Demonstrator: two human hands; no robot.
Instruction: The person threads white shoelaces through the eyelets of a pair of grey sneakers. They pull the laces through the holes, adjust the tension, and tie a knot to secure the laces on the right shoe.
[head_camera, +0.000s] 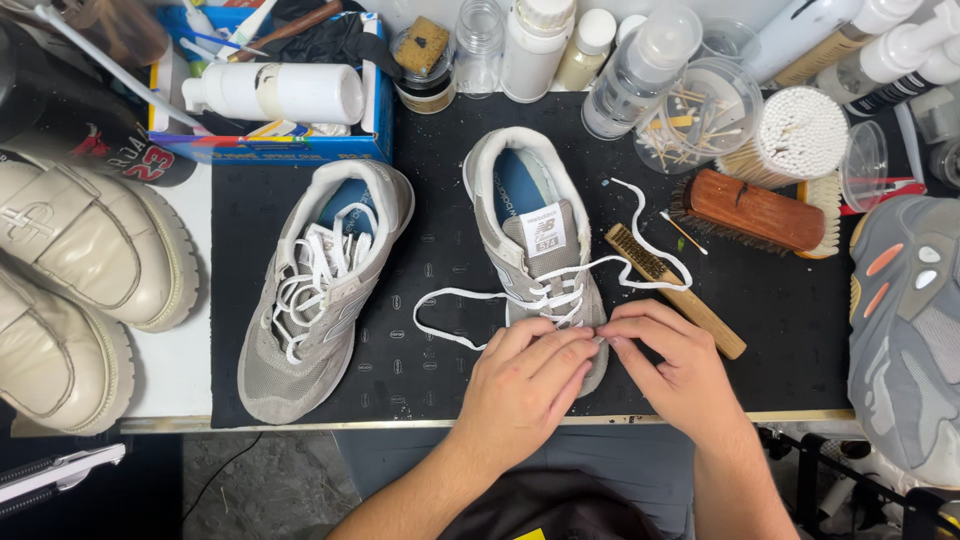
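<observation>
Both hands (590, 365) pinch sneaker (540, 250) laces; tub (800, 135) holds swabs.

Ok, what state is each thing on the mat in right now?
Right grey sneaker: upright, partly laced, white lace ends trailing loose.
Left grey sneaker: upright, laces loose and bunched inside.
Left hand: pinching the lace at the toe end.
Right hand: pinching the lace too.
Small wooden brush: lying flat, untouched.
</observation>
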